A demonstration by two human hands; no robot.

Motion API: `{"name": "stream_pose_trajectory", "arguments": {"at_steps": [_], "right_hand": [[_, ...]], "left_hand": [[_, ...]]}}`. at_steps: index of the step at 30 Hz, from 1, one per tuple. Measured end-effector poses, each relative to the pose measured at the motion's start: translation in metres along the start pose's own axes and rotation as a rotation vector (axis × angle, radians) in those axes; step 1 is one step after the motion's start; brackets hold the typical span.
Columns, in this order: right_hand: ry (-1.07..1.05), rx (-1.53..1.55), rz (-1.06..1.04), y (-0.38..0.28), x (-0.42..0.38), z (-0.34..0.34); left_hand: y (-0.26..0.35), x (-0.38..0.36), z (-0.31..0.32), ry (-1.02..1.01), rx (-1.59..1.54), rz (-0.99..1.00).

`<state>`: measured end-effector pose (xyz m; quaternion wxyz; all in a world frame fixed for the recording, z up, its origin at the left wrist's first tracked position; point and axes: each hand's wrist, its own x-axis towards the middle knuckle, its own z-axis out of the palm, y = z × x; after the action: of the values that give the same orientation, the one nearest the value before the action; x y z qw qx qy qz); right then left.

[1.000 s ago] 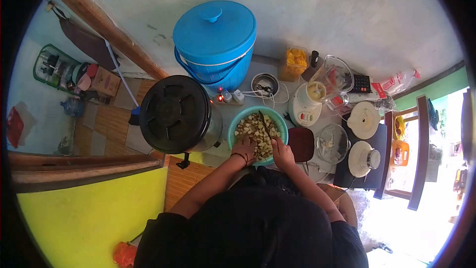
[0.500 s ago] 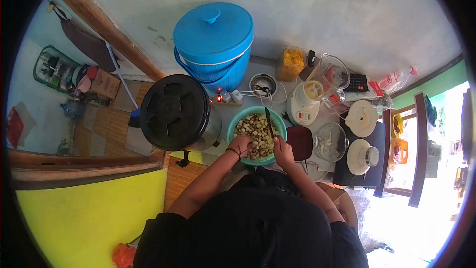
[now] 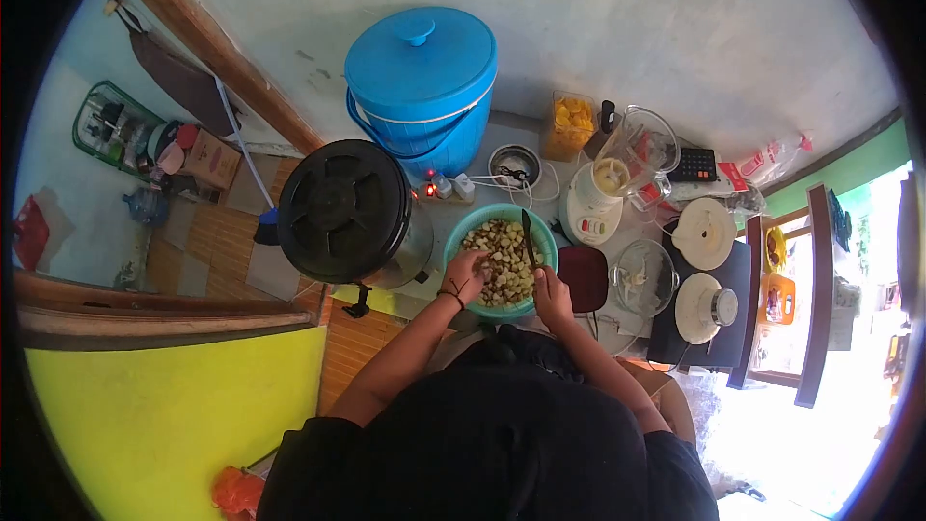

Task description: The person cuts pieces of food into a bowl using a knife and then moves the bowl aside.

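A teal plastic basin (image 3: 453,243) holds many small diced pieces (image 3: 503,265), pale with brown bits; their kind is too small to make out. My left hand (image 3: 465,273), with a dark band at its wrist, is over the basin's left side, fingers spread at the pieces and nothing visible held in them. At the lower right rim, my right hand (image 3: 552,299) is closed around the handle of a dark knife (image 3: 530,236). Its blade points away from me, over the basin's right part.
Left of the basin stand a black-lidded container (image 3: 342,212) and a blue lidded bucket (image 3: 420,77). A power strip (image 3: 453,191) and metal bowl (image 3: 513,166) are behind. To the right are a blender base (image 3: 590,212), a dark red lid-like object (image 3: 584,280) and a clear bowl (image 3: 643,277).
My left hand has shifted slightly up and left, and its fingers have spread from a closer grip among the pieces. My right hand keeps the knife in nearly the same place.
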<state>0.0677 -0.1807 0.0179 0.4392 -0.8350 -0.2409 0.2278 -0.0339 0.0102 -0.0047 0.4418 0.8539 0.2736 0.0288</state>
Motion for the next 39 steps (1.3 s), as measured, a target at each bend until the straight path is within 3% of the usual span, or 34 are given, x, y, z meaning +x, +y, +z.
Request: {"name": "stream_pose_trajectory", "arguments": {"at_steps": [1, 4, 7, 10, 19, 22, 23, 26, 29, 32, 35, 39], "right_hand": [[-0.013, 0.005, 0.003, -0.001, 0.001, -0.001], [-0.047, -0.002, -0.003, -0.003, 0.002, -0.004], [-0.089, -0.01, 0.004, -0.004, 0.005, -0.007], [-0.11, -0.049, -0.011, -0.01, 0.007, -0.005], [-0.091, -0.119, 0.023, -0.004, 0.013, -0.007], [-0.065, -0.097, 0.0, -0.002, 0.016, -0.013], [-0.048, -0.078, -0.015, -0.003, 0.018, -0.016], [0.007, -0.105, -0.015, -0.004, 0.018, -0.014], [-0.005, -0.072, 0.018, -0.009, 0.018, -0.014], [0.04, -0.051, -0.001, 0.003, 0.021, -0.009], [0.043, -0.048, 0.057, -0.008, 0.019, -0.013], [0.076, -0.074, 0.028, -0.002, 0.016, -0.007]], "left_hand": [[0.006, 0.001, -0.002, -0.042, 0.043, -0.055], [0.015, 0.007, -0.001, -0.453, 0.329, -0.052], [0.023, 0.003, 0.018, -0.499, 0.706, -0.058], [0.023, 0.001, 0.02, -0.51, 0.672, -0.068], [0.023, 0.0, 0.028, -0.443, 0.712, 0.03], [0.008, -0.002, 0.044, -0.379, 0.406, 0.058], [0.008, -0.008, 0.05, -0.267, 0.505, 0.125], [0.004, -0.007, 0.05, -0.33, 0.243, 0.113], [0.025, -0.021, 0.03, -0.191, 0.149, 0.153], [0.019, -0.024, 0.033, -0.076, 0.25, 0.249], [0.028, -0.027, 0.025, -0.052, 0.272, 0.264], [0.006, -0.024, 0.04, 0.109, 0.091, 0.106]]}}
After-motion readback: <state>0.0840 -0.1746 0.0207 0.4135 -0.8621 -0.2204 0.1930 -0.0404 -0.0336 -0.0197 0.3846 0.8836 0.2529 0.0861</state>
